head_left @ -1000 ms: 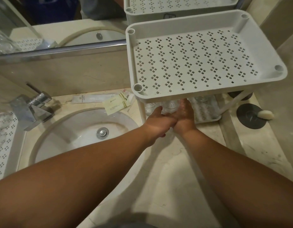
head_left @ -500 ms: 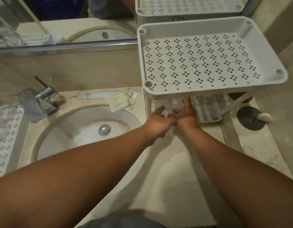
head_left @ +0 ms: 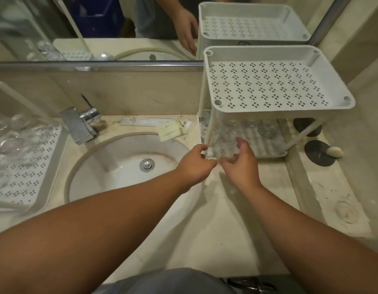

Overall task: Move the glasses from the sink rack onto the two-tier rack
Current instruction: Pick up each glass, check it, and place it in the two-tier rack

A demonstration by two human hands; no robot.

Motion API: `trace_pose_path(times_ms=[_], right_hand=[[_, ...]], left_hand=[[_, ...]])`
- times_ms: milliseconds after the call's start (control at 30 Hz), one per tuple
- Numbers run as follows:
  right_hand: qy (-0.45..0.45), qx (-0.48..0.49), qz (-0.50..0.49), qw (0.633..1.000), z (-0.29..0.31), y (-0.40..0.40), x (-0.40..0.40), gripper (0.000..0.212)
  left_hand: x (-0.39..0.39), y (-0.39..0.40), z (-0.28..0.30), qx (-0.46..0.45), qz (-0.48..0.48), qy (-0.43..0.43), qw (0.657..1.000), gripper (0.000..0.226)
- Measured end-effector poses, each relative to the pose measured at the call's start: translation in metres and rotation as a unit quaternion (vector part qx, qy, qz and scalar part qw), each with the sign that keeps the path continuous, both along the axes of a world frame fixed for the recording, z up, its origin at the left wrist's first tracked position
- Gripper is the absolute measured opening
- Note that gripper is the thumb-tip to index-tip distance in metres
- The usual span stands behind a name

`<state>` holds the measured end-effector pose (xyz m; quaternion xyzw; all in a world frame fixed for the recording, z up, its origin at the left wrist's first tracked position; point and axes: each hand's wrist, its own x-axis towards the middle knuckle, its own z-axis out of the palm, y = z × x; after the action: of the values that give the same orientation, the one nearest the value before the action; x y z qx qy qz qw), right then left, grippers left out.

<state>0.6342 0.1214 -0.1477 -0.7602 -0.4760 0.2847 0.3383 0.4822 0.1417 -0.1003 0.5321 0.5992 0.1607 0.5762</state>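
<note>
We cannot count the clear glasses [head_left: 232, 128] on the lower tier [head_left: 268, 143] of the two-tier rack [head_left: 266, 90]: the perforated upper tray overhangs them, and their transparent walls blur into the ridged surface beneath. Likewise, the glasses on the sink rack [head_left: 20, 166] at the left edge show only as pale rims and glints, and that rack is cut off by the frame.

Both of our hands meet at the front left corner of the lower tier, just beside the rack's slanted white leg [head_left: 211, 130]. The left hand [head_left: 195, 164] has its thumb and fingers curved inward; the right hand [head_left: 242, 164] has its fingers spread and half curled. Between them lies a faint, clear form, possibly a glass, but we cannot tell whether either hand has hold of it or merely frames it.

The upper tray is a shallow rectangle of matte off-white plastic, pierced by clusters of small diamond holes, with round sockets at its corners; nothing sits on it. The round basin [head_left: 111, 166] is smooth white with a metal drain [head_left: 147, 164], set in a veined beige stone counter [head_left: 215, 230]. A chrome tap [head_left: 82, 122] stands behind it, with paper sachets [head_left: 173, 129] nearby. A dark round dish [head_left: 318, 152] at right bears a pale oval soap [head_left: 334, 151].
</note>
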Motion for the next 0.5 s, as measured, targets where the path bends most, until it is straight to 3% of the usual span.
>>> trace_pose_path(times_ms=[267,500], right_hand=[[-0.005,0.002,0.068,0.998,0.002,-0.033,-0.061,0.064],[-0.028,0.002,0.174,0.984,0.014,-0.027,-0.135,0.064]], left_hand=[[-0.105,-0.012,0.015,0.134,-0.038,0.153,0.978,0.058],[-0.199,-0.019,0.021,0.155,0.024,0.192,0.969,0.059]])
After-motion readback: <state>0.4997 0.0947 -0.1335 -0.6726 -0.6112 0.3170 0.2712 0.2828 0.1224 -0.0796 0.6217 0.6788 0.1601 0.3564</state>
